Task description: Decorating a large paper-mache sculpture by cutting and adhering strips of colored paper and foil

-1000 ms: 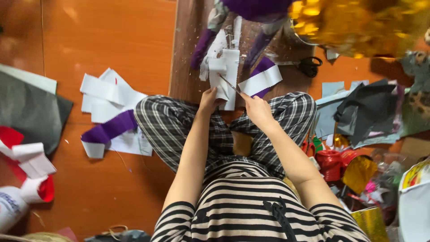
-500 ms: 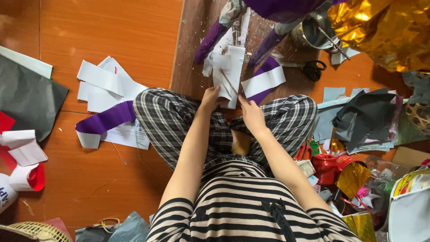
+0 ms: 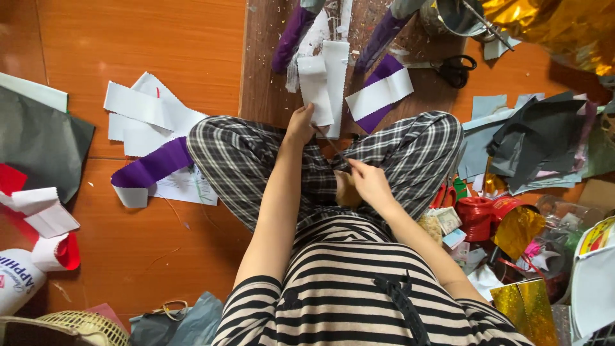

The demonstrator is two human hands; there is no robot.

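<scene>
I sit cross-legged in plaid trousers at a dark wooden board (image 3: 262, 77). My left hand (image 3: 300, 125) pinches the lower edge of a white paper strip (image 3: 317, 90) lying on the board. My right hand (image 3: 368, 182) is drawn back over my lap, closed around the near end of a thin stick-like tool (image 3: 330, 144) that points up toward the left hand. A purple-and-white strip (image 3: 378, 96) lies on the board just right of the white one. Two purple rolls (image 3: 291, 32) stand at the board's far end.
Black scissors (image 3: 458, 67) and a metal pot (image 3: 451, 16) sit far right, under gold foil (image 3: 551, 25). Grey paper (image 3: 538, 138) and a red ribbon spool (image 3: 477, 214) crowd the right. White zigzag-edged sheets (image 3: 138, 106), a purple strip (image 3: 154, 163) and a white bottle (image 3: 16, 279) lie left.
My right hand has pulled back from the white paper toward my lap with the thin tool. My left hand stays on the strip. The view has tilted closer.
</scene>
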